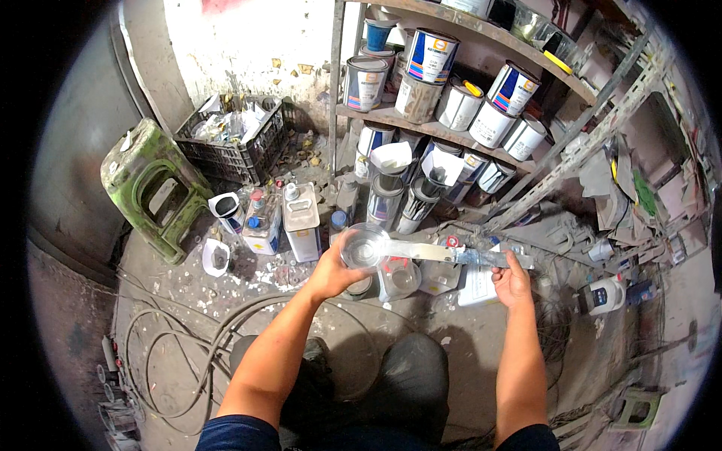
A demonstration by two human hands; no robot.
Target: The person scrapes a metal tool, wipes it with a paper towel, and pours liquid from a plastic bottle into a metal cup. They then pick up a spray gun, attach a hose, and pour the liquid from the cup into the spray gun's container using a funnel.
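Head view, looking down over the person's knees onto a paint-spattered concrete floor [188, 286]. The left hand [331, 272] is closed around the underside of a clear plastic cup [364, 246], held mouth-up above the floor in front of the metal shelving rack [451, 131]. The right hand [514, 284] is closed on the outer end of a flat metal stirring stick [459, 255], a ruler-like strip that runs level toward the cup; its far end reaches the cup's rim, though whether it dips inside cannot be told. Directly beneath the cup stand a clear lidded jar [398, 276] and a white rectangular can [477, 287]. Left of the cup stand a tall rectangular metal can [302, 222] and a small bottle with a blue cap [257, 223]. The rack behind the cup carries rows of round paint tins [430, 56], several lower ones fitted with white paper funnels [392, 158]. Farther left of the cup stand a black plastic crate [241, 146] of rubbish and a green plastic stool [150, 188]; hoses [173, 353] coil below.
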